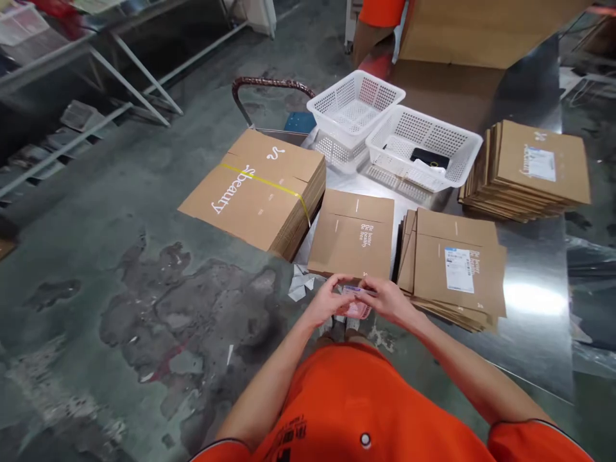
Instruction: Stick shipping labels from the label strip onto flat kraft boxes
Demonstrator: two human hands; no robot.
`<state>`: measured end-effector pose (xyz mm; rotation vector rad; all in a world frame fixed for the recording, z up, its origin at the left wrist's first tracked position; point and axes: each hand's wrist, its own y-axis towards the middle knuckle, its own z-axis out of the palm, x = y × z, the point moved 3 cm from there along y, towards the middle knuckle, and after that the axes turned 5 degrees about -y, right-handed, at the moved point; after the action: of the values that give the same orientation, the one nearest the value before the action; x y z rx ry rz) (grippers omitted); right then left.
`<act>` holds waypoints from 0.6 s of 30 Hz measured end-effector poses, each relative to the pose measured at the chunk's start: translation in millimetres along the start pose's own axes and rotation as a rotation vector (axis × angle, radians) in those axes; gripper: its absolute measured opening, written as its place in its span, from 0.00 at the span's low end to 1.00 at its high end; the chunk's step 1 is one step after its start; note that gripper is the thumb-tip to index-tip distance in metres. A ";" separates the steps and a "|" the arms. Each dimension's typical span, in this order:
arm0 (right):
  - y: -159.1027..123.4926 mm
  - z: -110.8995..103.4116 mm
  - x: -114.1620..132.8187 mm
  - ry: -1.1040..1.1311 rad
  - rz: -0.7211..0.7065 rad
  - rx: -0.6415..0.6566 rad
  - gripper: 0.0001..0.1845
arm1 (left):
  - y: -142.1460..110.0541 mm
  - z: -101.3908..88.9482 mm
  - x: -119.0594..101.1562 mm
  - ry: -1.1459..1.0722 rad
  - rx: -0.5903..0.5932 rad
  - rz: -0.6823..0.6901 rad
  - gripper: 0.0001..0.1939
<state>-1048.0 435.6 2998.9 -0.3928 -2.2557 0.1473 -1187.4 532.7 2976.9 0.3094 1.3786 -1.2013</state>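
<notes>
My left hand (329,300) and my right hand (387,299) meet at the front edge of the table, both closed on a pinkish, glossy printed label (356,309). Its lower part hangs below my fingers, and its print is too small to read. Just beyond my fingertips lies a flat folded carton (351,240) with white lettering. To the right of my right hand is a stack of flat cartons (455,256), the top one bearing a white and blue shipping label (459,269). Crumpled white paper (301,282) sits by my left hand.
A yellow-strapped bundle of cartons (260,192) stands at left. Two white perforated baskets (359,106) are behind, the right one holding a dark object (430,158). Another labelled carton stack (539,160) is at right on the metal table (534,346). A person in orange (380,13) stands at the back.
</notes>
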 end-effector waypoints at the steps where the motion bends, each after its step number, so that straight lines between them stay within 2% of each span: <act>1: -0.7 2.6 -0.9 0.037 0.032 0.001 0.10 | -0.7 0.5 1.5 -0.001 0.026 -0.011 0.20; 3: -3.4 5.9 -2.1 0.077 0.049 -0.032 0.11 | -0.5 -0.2 5.5 0.030 0.008 -0.011 0.15; 5: -6.0 7.7 -3.6 0.032 0.006 -0.058 0.11 | 1.6 -2.6 11.4 0.084 -0.084 0.004 0.10; 9: 4.8 7.0 -15.4 -0.150 -0.087 -0.080 0.11 | 7.5 -7.5 31.3 0.079 -0.219 -0.037 0.20; 11: 26.0 2.8 -26.0 -0.187 -0.085 -0.101 0.10 | 11.5 -11.6 43.3 0.058 -0.255 -0.042 0.22; 15: 92.5 -15.5 -46.2 -0.291 -0.045 -0.251 0.09 | 18.7 -26.3 68.0 0.016 -0.323 -0.092 0.18; 18: 135.8 -27.2 -57.0 -0.468 0.010 -0.299 0.18 | 6.6 -38.8 80.3 0.047 -0.393 -0.158 0.19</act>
<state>-961.0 544.5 2944.1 -0.5752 -2.7483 -0.1080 -1224.2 528.4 2895.5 -0.0504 1.6673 -1.0246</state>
